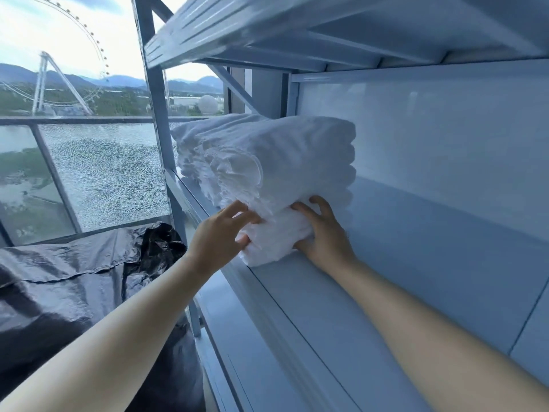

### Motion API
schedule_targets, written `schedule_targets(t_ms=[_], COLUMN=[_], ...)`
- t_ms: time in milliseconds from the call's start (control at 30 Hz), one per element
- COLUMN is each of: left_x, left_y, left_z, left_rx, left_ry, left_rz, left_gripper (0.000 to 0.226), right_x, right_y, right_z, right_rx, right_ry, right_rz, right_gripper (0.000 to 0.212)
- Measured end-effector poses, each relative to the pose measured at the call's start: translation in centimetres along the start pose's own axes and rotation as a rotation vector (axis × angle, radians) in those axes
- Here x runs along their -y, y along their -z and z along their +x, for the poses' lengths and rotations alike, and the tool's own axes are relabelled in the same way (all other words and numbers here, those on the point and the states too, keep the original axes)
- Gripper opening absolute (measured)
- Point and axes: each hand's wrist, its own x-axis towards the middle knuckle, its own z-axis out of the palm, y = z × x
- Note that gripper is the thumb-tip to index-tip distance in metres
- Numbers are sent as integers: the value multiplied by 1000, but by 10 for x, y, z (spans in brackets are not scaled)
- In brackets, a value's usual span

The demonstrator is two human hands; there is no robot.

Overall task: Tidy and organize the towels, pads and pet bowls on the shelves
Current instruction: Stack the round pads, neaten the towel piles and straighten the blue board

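- Hands nearest: left hand (221,233) curls its fingers and thumb on the near left corner of the bottom fold; right hand (323,233) grips the same fold from the other side, wrist resting on the shelf (341,307); neither is empty.
- White towels (267,162) sit between and above the two hands; a tall folded pile, its near corner at the shelf's front lip.
- Handling, as a judgement: soft and limp; light singly, weighty as a pile; not fragile or slippery; layers likely to slide or sag if tugged by one edge.
- Best hold: low on both sides, or palms under the lowest fold; push squarely rather than pull.
- Below the left hand: black plastic sheet (74,278); beyond it, cracked window glass (104,173).
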Motion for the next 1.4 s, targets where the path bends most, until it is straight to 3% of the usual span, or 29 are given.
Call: schedule_targets(t_ms=[567, 767, 867, 1167, 1400], left_x=[46, 41, 37, 36, 53], left_y=[-23, -17, -16, -15, -5], left_z=[8, -4, -5, -4, -11], left_rx=[41, -11, -2, 44, 116], left_ry=[-10, -135, -113, -114, -217], left_rz=[-83, 94, 83, -27, -9], left_gripper=[47, 62, 60, 33, 45], right_x=[-6, -3, -2, -3, 4], right_y=[-37, -32, -33, -36, -17], right_z=[22, 18, 19, 19, 18], right_rx=[-109, -149, -178, -139, -36], right_ry=[63, 61, 117, 171, 103], right_rz=[-83, -152, -222, -143, -117], right_gripper=[69, 71, 75, 61, 63])
